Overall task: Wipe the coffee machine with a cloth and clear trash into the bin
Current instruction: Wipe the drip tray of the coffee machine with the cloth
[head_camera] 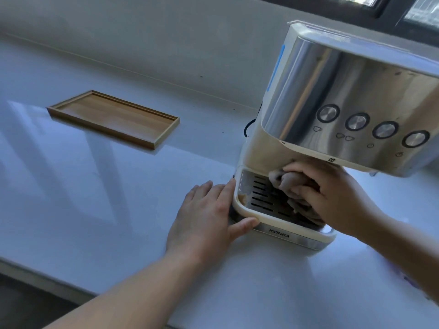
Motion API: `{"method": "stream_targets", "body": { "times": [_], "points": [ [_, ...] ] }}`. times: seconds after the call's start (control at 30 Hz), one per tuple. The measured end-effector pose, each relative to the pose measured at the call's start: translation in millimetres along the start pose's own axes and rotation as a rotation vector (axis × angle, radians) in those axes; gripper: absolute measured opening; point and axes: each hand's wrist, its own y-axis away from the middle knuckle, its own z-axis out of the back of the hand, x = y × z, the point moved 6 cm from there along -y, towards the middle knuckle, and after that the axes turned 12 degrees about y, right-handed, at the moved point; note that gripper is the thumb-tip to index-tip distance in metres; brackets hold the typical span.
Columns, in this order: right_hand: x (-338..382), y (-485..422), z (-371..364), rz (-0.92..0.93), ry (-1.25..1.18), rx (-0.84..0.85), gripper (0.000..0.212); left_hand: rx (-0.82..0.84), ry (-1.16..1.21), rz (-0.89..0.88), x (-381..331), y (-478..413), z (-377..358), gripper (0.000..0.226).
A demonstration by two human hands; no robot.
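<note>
A cream and steel coffee machine (344, 96) stands at the right of the white counter. Its slotted drip tray (259, 198) sits at the base, above a "KONKA" label. My right hand (332, 198) grips a crumpled grey-brown cloth (285, 184) and holds it down on the drip tray, under the machine's overhanging head. My left hand (209, 214) lies flat against the left corner of the base, fingers straight along its side and thumb on the front edge.
An empty wooden tray (114, 117) lies on the counter (95, 198) to the left, apart from the machine. A dark cable (248, 128) runs behind the machine. The wall rises at the back; the counter's front edge is at lower left.
</note>
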Motion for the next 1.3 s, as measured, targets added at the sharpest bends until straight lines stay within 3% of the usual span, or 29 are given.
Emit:
{"method": "stream_targets", "body": {
  "times": [0.1,0.23,0.5,0.73,0.9,1.03,1.17,1.23,1.3],
  "points": [
    [6.3,2.5,-1.9,-0.047,-0.204,-0.024,0.048,-0.001,0.006,-0.001,-1.1,-0.1,0.0,0.093],
    [10.6,18.8,-8.0,-0.019,0.071,-0.136,0.040,-0.004,0.013,-0.002,0.3,0.0,-0.8,0.093],
    [18.5,30.0,-17.7,-0.011,0.120,-0.082,0.027,-0.012,0.028,-0.006,-0.6,0.9,0.6,0.086],
    [27.5,33.1,-32.3,-0.241,0.086,-0.123,0.023,0.011,0.015,0.004,-0.3,-1.6,0.6,0.088],
    [18.4,50.6,-14.1,-0.174,0.126,-0.264,0.015,0.002,0.030,-0.002,1.1,-1.6,0.9,0.089],
    [-14.5,58.2,3.4,-0.351,0.063,-0.292,0.026,-0.012,0.036,-0.018,0.7,-1.3,1.3,0.089],
    [-5.2,47.9,-0.7,-0.391,-0.055,-0.458,0.027,-0.031,0.053,-0.020,1.4,0.1,1.1,0.089],
    [4.5,38.9,-15.9,-0.434,-0.106,-0.392,0.023,-0.031,0.051,-0.023,1.4,0.3,0.4,0.090],
    [16.7,29.0,-25.3,-0.358,-0.043,-0.298,0.021,-0.035,0.047,-0.024,1.5,0.8,0.1,0.091]
  ]
}}
